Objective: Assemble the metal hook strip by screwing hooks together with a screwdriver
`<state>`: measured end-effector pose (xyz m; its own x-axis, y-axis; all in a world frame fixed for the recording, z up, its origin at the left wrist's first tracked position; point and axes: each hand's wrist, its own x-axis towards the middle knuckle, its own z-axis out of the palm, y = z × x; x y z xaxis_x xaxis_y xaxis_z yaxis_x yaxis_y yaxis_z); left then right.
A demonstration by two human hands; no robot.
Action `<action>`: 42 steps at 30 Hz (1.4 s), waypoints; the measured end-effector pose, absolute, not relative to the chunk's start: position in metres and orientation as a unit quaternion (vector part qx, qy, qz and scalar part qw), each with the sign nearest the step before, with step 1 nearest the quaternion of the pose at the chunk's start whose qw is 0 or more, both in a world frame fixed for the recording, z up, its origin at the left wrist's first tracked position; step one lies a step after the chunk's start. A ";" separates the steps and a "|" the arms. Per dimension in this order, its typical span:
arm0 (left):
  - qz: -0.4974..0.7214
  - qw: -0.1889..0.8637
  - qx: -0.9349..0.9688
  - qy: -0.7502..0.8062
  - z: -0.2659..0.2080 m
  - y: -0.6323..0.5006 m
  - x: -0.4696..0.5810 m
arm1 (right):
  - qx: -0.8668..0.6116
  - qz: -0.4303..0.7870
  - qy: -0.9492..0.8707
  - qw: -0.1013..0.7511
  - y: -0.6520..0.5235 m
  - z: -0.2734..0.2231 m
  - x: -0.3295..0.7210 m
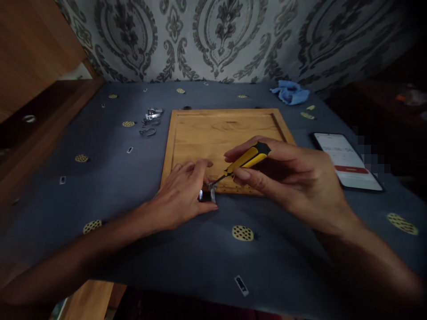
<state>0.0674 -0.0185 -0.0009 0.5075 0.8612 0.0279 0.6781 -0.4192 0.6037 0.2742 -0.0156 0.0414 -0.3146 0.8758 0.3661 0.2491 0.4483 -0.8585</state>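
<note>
A yellow and black screwdriver (248, 161) is held in my right hand (300, 182), its shaft slanting down to the left. Its tip meets a shiny metal hinge (212, 192) at the near edge of a wooden panel (207, 138). My left hand (182, 193) steadies that hinge, thumb on the near side and fingers resting over the panel. Part of the hinge is hidden by the fingers. The panel lies flat, with a raised frame around its middle and small dark holes along the near edge.
Several loose metal hinge parts (151, 121) lie left of the panel. A phone (348, 162) with its screen lit is at the right, and a crumpled blue cloth (290, 92) at the back. The dark tablecloth (133, 178) carries pineapple prints. Wooden furniture (36, 49) borders the left.
</note>
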 end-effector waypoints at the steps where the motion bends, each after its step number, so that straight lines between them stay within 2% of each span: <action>1: 0.169 0.271 0.826 0.465 -0.001 -0.019 0.067 | -0.385 0.368 -0.723 0.439 -0.015 0.041 0.274; 9: 0.172 0.261 0.825 0.471 -0.001 -0.019 0.067 | -0.391 0.434 -0.627 0.515 -0.014 0.035 0.261; 15: 0.170 0.266 0.829 0.461 0.001 -0.019 0.067 | -0.384 0.446 -0.667 0.456 -0.014 0.038 0.266; 25: 0.166 0.258 0.827 0.472 -0.001 -0.020 0.067 | -0.411 0.297 -0.591 0.628 -0.021 0.028 0.250; 32: 0.162 0.263 0.821 0.481 0.001 -0.020 0.068 | -0.425 0.324 -0.608 0.588 -0.023 0.025 0.257; 42: 0.174 0.263 0.821 0.475 -0.001 -0.020 0.067 | -0.403 0.352 -0.610 0.585 -0.022 0.019 0.257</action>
<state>0.0672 -0.0204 -0.0013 0.4875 0.8724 0.0365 0.6892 -0.4101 0.5974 0.2572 -0.0218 0.0194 0.0078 0.9030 0.4296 0.0794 0.4277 -0.9004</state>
